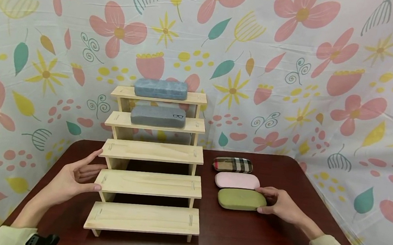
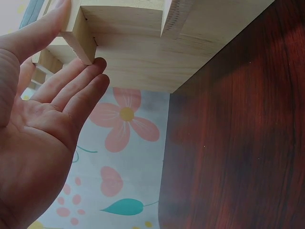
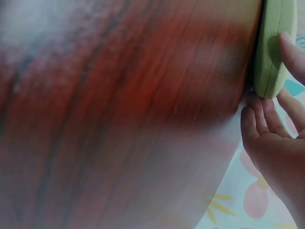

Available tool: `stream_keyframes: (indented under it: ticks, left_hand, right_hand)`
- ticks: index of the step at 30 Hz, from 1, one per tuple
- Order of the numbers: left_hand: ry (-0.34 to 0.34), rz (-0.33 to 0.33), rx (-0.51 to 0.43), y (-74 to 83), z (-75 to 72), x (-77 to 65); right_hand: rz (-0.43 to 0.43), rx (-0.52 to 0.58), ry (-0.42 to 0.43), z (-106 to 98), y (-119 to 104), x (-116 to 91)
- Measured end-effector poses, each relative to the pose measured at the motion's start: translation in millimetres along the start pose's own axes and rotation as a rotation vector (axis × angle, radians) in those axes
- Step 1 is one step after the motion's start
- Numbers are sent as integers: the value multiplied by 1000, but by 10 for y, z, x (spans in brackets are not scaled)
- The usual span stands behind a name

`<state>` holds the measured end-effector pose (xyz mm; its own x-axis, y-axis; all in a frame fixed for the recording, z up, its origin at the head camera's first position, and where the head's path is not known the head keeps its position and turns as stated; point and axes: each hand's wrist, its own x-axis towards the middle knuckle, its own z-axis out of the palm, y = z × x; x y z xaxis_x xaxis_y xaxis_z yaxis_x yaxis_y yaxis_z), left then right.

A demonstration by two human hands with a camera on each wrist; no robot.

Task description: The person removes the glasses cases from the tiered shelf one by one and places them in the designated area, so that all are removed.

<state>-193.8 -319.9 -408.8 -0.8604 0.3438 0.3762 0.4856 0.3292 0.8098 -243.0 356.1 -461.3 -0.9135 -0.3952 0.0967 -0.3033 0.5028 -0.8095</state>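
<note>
A stepped wooden display rack (image 1: 149,185) stands on the table. My left hand (image 1: 75,178) holds its left side, thumb at the front corner of the second-lowest board and fingers at that board's back corner. In the left wrist view the fingers (image 2: 88,83) reach the board's end. My right hand (image 1: 282,205) pinches the right end of a green glasses case (image 1: 240,199), thumb in front and fingers behind. The green case (image 3: 269,52) also shows in the right wrist view. Behind it lie a pink glasses case (image 1: 237,180) and a plaid glasses case (image 1: 231,164).
A blue glasses case (image 1: 160,89) sits on the top board of the rack. On the board below it rests a grey glasses case (image 1: 156,116) with a small glasses print. The dark reddish table (image 1: 259,243) backs onto a flower-patterned cloth (image 1: 275,118).
</note>
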Motion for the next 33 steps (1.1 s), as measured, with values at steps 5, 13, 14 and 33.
stream_keyframes:
  ticks: [5, 13, 14, 33]
  left_hand:
    - [0, -2, 8, 2, 1, 0]
    - [8, -10, 3, -5, -4, 0]
    - [8, -12, 4, -6, -3, 0]
    - [-2, -8, -9, 16, -6, -2]
  right_hand:
    - [-5, -12, 10, -1, -7, 19]
    - [-28, -31, 6, -19, 1, 43]
    - [-30, -33, 3, -21, 1, 45]
    - [-27, -67, 14, -13, 0, 33]
